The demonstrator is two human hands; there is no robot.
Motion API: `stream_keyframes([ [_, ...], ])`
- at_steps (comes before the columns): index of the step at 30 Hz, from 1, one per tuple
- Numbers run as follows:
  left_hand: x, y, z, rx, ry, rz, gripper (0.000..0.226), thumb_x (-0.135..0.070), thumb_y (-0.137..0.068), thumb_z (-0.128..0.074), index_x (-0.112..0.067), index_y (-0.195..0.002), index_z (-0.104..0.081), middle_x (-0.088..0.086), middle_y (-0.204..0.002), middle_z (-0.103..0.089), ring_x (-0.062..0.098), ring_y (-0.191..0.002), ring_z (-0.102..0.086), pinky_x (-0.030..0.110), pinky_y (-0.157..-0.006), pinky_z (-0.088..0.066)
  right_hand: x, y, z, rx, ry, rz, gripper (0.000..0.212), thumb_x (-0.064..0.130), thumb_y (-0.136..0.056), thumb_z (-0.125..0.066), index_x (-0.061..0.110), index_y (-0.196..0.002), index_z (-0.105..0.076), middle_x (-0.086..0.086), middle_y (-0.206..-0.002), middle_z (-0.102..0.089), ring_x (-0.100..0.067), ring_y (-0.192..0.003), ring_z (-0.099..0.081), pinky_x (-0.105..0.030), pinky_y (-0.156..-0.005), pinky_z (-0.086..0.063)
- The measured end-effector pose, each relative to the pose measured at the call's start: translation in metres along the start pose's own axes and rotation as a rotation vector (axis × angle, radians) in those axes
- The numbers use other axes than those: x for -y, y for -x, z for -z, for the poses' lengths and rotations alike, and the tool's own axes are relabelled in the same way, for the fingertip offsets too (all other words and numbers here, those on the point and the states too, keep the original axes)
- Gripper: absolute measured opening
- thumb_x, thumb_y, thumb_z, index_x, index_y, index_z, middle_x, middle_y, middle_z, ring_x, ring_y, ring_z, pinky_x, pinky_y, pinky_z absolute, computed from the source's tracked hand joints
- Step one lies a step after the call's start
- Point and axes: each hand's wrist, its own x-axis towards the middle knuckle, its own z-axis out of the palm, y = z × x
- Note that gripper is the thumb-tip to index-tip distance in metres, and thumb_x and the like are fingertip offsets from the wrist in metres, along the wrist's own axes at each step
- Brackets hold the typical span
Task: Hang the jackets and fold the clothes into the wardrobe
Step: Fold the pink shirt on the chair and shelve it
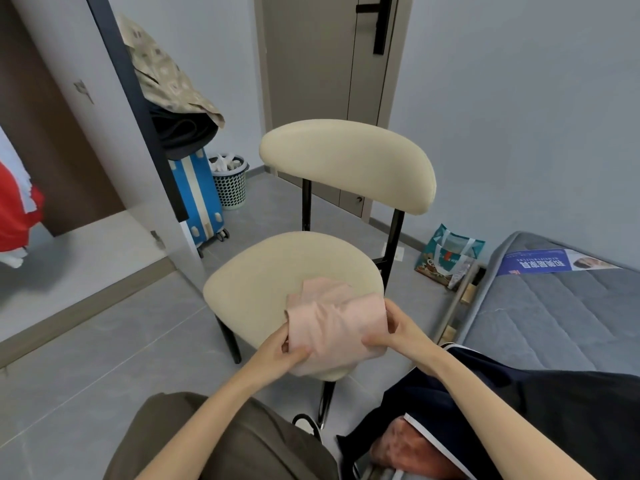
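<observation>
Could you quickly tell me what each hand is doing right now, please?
Left hand: grips the folded pink garment.
Right hand: grips the same garment's other side.

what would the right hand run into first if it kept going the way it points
The pink garment that the right hand grips; beyond it, likely the left hand, though depth is unclear.

Mattress label [540,263] — white characters (upside down), not legible.
</observation>
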Motion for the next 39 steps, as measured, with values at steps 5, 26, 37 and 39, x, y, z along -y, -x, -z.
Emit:
stream_keyframes([
  [5, 0.008, 0.003, -0.010, 0.014, 0.067, 0.084, 0.061, -0.022, -0.095, -0.058, -0.024, -0.146, -0.026, -0.011, -0.140, -0.045, 0.003, -0.129, -0.043, 0.014, -0.102, -0.037, -0.014, 0.000, -0.013, 0.038, 0.043, -0.093, 0.070, 0.036, -0.079, -0.078, 0.048, -0.134, -0.037, 0.014, -0.128, -0.052, -0.002, -0.114, -0.051, -0.019, -0.083, -0.046],
  [26, 0.055, -0.112, -0.010, -0.490, 0.021, 0.415, 0.069, -0.038, -0.095, -0.051, -0.027, -0.153, -0.014, 0.005, -0.140, -0.050, 0.027, -0.120, -0.052, 0.031, -0.093, -0.040, -0.038, -0.099, -0.037, -0.405, 0.159, -0.231, 0.059, 0.023, -0.102, -0.039, 0.037, -0.152, -0.012, -0.017, -0.115, -0.057, -0.032, -0.101, -0.056, -0.036, -0.086, -0.047],
  [37, 0.059, -0.122, -0.045, -0.351, -0.811, 0.203, 0.051, -0.034, -0.103, -0.017, -0.030, -0.154, -0.010, -0.012, -0.161, -0.002, 0.011, -0.148, 0.003, 0.045, -0.118, 0.001, -0.050, -0.109, -0.069, -0.211, 0.824, -0.008, 0.046, 0.037, -0.104, -0.022, 0.045, -0.150, -0.020, 0.009, -0.162, -0.007, -0.020, -0.150, -0.002, -0.041, -0.121, -0.004],
  [39, 0.069, -0.117, -0.047, -0.365, -0.783, 0.227, 0.052, -0.035, -0.103, -0.015, -0.032, -0.154, -0.006, -0.012, -0.161, 0.005, 0.011, -0.148, 0.008, 0.045, -0.119, 0.000, -0.057, -0.106, -0.068, -0.219, 0.802, -0.009, 0.046, 0.042, -0.103, -0.021, 0.049, -0.149, -0.017, 0.007, -0.163, 0.001, -0.024, -0.150, 0.001, -0.039, -0.122, -0.006],
])
